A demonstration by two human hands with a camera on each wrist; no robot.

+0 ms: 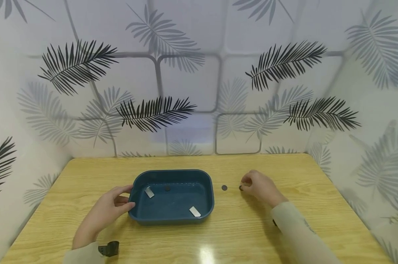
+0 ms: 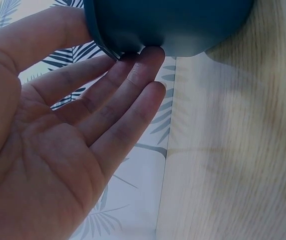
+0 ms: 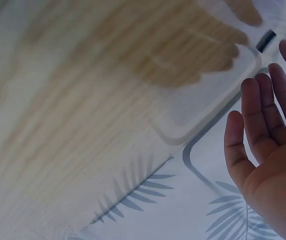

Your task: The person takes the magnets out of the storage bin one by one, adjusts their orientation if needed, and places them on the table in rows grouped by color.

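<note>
A dark blue rectangular plastic tray (image 1: 172, 222) stands on the table. My left hand (image 1: 108, 209) holds its left end, thumb at the rim and fingertips (image 2: 153, 57) against the outer wall. Inside the tray lie two small whitish rectangular pieces (image 1: 195, 211) and one small dark disc (image 1: 167, 188). To the tray's right, another dark disc (image 1: 224, 187) lies flat on the wood. My right hand (image 1: 260, 187) is at a further dark disc (image 1: 241, 188); in the right wrist view its fingers are spread a little apart from that disc (image 3: 266, 41).
The wooden table (image 1: 218, 242) reaches back to a wall (image 1: 192, 80) with a leaf pattern. A black band with a small device (image 1: 109, 249) is on my left wrist. The tabletop reflects light near its front edge.
</note>
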